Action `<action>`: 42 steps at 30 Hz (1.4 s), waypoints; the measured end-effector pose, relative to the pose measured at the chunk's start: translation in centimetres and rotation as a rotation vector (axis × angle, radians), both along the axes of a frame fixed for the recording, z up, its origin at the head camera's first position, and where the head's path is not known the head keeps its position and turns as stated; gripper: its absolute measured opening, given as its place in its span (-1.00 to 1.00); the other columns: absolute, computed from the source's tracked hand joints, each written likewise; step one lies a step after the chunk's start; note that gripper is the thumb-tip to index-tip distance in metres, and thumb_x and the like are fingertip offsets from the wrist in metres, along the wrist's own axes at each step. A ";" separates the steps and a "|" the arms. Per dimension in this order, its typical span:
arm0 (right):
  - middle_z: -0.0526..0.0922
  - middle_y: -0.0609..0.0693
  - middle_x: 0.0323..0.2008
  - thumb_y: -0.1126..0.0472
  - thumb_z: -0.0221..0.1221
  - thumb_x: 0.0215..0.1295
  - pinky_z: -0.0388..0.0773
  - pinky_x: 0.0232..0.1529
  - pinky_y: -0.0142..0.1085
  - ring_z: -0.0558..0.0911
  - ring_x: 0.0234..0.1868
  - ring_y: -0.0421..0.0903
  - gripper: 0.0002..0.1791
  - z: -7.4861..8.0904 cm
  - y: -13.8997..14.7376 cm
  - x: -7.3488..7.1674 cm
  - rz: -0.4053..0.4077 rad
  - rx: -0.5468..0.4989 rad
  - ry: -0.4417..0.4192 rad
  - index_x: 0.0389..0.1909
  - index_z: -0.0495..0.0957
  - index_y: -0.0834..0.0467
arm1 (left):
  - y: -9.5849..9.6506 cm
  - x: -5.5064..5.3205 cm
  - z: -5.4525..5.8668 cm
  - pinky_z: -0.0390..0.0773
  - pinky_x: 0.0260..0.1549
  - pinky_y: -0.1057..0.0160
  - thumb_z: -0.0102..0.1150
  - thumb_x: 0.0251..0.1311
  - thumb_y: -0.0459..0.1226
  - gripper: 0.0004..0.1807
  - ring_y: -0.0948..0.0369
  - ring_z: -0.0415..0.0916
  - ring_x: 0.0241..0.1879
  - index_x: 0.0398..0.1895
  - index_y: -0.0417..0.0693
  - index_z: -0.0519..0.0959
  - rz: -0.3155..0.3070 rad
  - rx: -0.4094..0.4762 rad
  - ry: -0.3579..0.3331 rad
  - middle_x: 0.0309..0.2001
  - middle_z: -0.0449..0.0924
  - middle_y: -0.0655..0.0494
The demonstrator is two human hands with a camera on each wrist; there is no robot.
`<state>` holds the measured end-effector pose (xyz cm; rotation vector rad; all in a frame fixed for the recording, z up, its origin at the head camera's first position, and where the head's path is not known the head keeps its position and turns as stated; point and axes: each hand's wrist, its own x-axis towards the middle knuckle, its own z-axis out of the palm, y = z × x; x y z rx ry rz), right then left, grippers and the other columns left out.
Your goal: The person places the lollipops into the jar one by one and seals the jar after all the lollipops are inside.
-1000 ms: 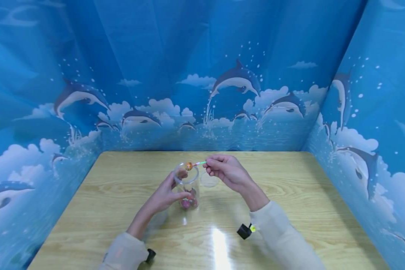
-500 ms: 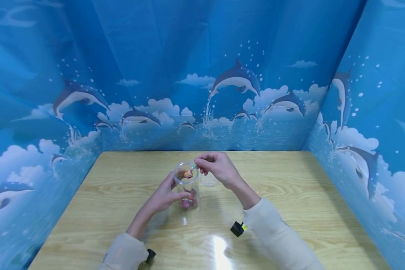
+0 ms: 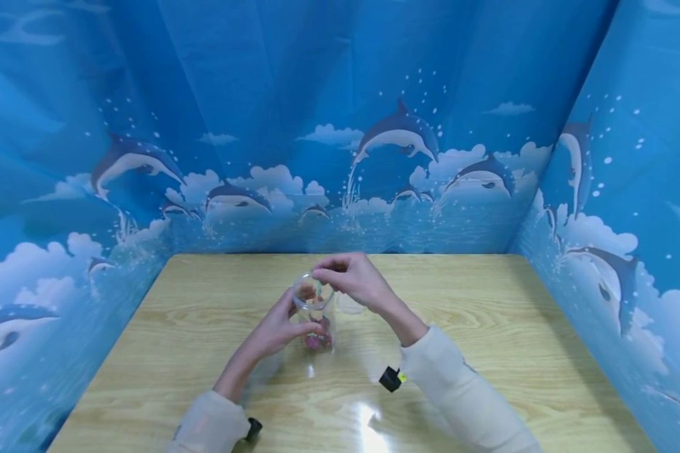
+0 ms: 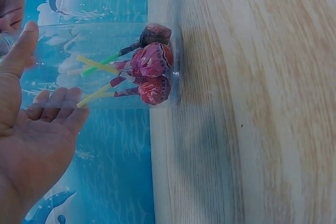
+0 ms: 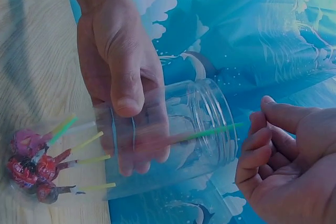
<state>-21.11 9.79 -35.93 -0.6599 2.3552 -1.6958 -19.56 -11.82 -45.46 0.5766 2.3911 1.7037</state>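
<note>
A clear plastic jar (image 3: 316,314) stands upright on the table, with several wrapped lollipops (image 4: 155,61) at its bottom. My left hand (image 3: 277,327) grips it from the left, thumb in front and fingers behind. One more lollipop, its green stick (image 5: 215,129) pointing up towards the mouth, is inside the jar; its head looks blurred in the right wrist view. Just above the rim is my right hand (image 3: 354,280), its fingers loosely curled. In the right wrist view a small gap separates those fingertips from the stick's end, and nothing is between them.
A clear round lid (image 3: 350,304) lies on the wooden table (image 3: 464,314), right of the jar. Blue dolphin-print curtains (image 3: 294,126) close off the back and both sides.
My right hand has moved left to the jar's mouth. The lollipop it pinched has gone down through the opening and left its fingers. The left hand has kept its hold.
</note>
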 end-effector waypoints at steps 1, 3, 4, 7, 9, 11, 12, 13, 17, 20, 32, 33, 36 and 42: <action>0.66 0.04 -0.35 0.08 0.26 0.49 0.52 -0.43 -0.33 0.52 -0.40 -0.07 -0.72 0.0 0.0 0.0 0.004 -0.004 0.003 0.01 0.73 0.17 | 0.0 0.0 0.0 0.15 0.50 -0.18 0.52 0.13 -0.35 -0.10 -0.17 0.26 0.46 0.51 -0.17 0.23 0.000 0.000 0.004 0.42 0.37 -0.25; 0.67 0.05 -0.32 0.08 0.26 0.49 0.53 -0.40 -0.32 0.53 -0.38 -0.06 -0.71 0.0 0.1 0.0 0.003 -0.014 0.005 0.05 0.72 0.17 | 0.0 0.0 0.0 0.15 0.49 -0.19 0.54 0.11 -0.34 -0.09 -0.17 0.27 0.45 0.50 -0.17 0.24 0.003 0.001 0.004 0.41 0.38 -0.26; 0.68 0.08 -0.30 0.08 0.25 0.49 0.53 -0.38 -0.31 0.54 -0.36 -0.06 -0.71 0.0 0.2 0.0 -0.002 -0.017 0.008 0.06 0.71 0.16 | 0.0 0.0 -0.1 0.15 0.49 -0.19 0.54 0.11 -0.33 -0.10 -0.18 0.27 0.45 0.48 -0.17 0.25 0.003 0.002 0.007 0.40 0.38 -0.27; 0.69 0.13 -0.23 0.07 0.24 0.50 0.55 -0.35 -0.28 0.56 -0.32 -0.05 -0.71 -0.3 0.9 -0.1 -0.040 -0.018 0.011 0.09 0.70 0.13 | 0.1 0.0 -0.1 0.16 0.49 -0.19 0.56 0.08 -0.32 -0.12 -0.17 0.28 0.44 0.45 -0.14 0.29 0.009 -0.003 0.007 0.41 0.38 -0.27; 0.70 0.12 -0.20 0.06 0.23 0.51 0.56 -0.34 -0.26 0.58 -0.29 -0.03 -0.70 -0.6 1.6 -0.3 -0.077 -0.015 0.011 0.10 0.70 0.10 | 0.1 0.0 -0.1 0.16 0.49 -0.19 0.57 0.06 -0.34 -0.13 -0.18 0.28 0.44 0.43 -0.15 0.30 0.012 0.002 0.008 0.41 0.37 -0.29; 0.70 0.09 -0.19 0.06 0.22 0.52 0.58 -0.34 -0.24 0.59 -0.26 -0.01 -0.70 -1.1 2.3 -0.6 -0.115 -0.012 0.021 0.11 0.70 0.11 | 0.2 0.0 -0.1 0.17 0.49 -0.19 0.57 0.05 -0.35 -0.13 -0.19 0.29 0.44 0.43 -0.16 0.31 0.012 0.005 0.012 0.41 0.37 -0.31; 0.70 0.07 -0.18 0.07 0.22 0.52 0.59 -0.33 -0.23 0.60 -0.25 0.00 -0.70 -1.4 2.7 -0.8 -0.133 -0.008 0.028 0.11 0.69 0.11 | 0.2 0.0 -0.1 0.17 0.48 -0.20 0.57 0.04 -0.35 -0.13 -0.19 0.29 0.44 0.42 -0.16 0.31 0.014 0.004 0.014 0.41 0.37 -0.30; 0.71 0.07 -0.16 0.08 0.22 0.52 0.60 -0.30 -0.23 0.61 -0.22 0.00 -0.70 -1.8 3.1 -1.0 -0.150 -0.001 0.034 0.12 0.69 0.12 | 0.2 0.1 -0.1 0.18 0.48 -0.20 0.58 0.04 -0.35 -0.13 -0.19 0.29 0.43 0.42 -0.16 0.31 0.015 0.005 0.015 0.41 0.37 -0.31; 0.71 0.09 -0.03 0.12 0.23 0.50 0.66 -0.16 -0.16 0.64 -0.08 0.03 -0.66 -3.8 4.3 -1.9 -0.204 0.046 0.051 0.19 0.65 0.16 | 0.1 0.1 0.0 0.18 0.48 -0.18 0.58 0.03 -0.36 -0.12 -0.20 0.29 0.43 0.42 -0.22 0.30 0.010 0.011 0.018 0.40 0.37 -0.31; 0.68 0.14 0.08 0.14 0.24 0.49 0.66 0.02 -0.07 0.63 0.04 0.07 -0.57 -5.2 5.0 -2.4 -0.209 0.077 0.046 0.29 0.57 0.20 | 0.1 0.1 0.1 0.18 0.49 -0.17 0.58 0.00 -0.38 -0.10 -0.21 0.29 0.43 0.41 -0.27 0.30 0.009 0.019 0.016 0.41 0.37 -0.32; 0.46 0.34 0.34 0.18 0.29 0.43 0.53 0.24 0.11 0.43 0.31 0.32 -0.27 -10.1 6.4 -4.1 -0.167 0.104 -0.013 0.51 0.27 0.30 | 0.0 0.1 -0.1 0.17 0.48 -0.19 0.56 0.05 -0.35 -0.12 -0.23 0.28 0.44 0.42 -0.25 0.29 0.009 0.009 0.014 0.42 0.35 -0.33; 0.44 0.34 0.36 0.18 0.29 0.43 0.52 0.25 0.11 0.42 0.32 0.32 -0.27 -10.4 6.5 -4.2 -0.163 0.106 -0.018 0.52 0.26 0.30 | 0.0 0.1 -0.1 0.17 0.48 -0.18 0.57 0.04 -0.35 -0.12 -0.23 0.28 0.44 0.42 -0.24 0.30 0.010 0.010 0.012 0.42 0.35 -0.33; 0.41 0.36 0.38 0.19 0.29 0.44 0.50 0.28 0.14 0.41 0.35 0.31 -0.26 -11.2 6.7 -4.2 -0.154 0.120 -0.022 0.53 0.24 0.31 | 0.0 0.1 0.0 0.17 0.49 -0.16 0.57 0.03 -0.35 -0.12 -0.21 0.27 0.45 0.41 -0.22 0.31 0.011 0.012 0.004 0.42 0.35 -0.32; 0.42 0.36 0.37 0.21 0.34 0.37 0.48 0.30 0.18 0.43 0.34 0.31 -0.21 -12.9 6.8 -4.7 -0.179 0.174 -0.024 0.50 0.23 0.38 | 0.0 0.1 0.0 0.17 0.49 -0.14 0.57 0.03 -0.36 -0.13 -0.22 0.27 0.45 0.41 -0.25 0.31 0.006 0.023 0.002 0.41 0.36 -0.32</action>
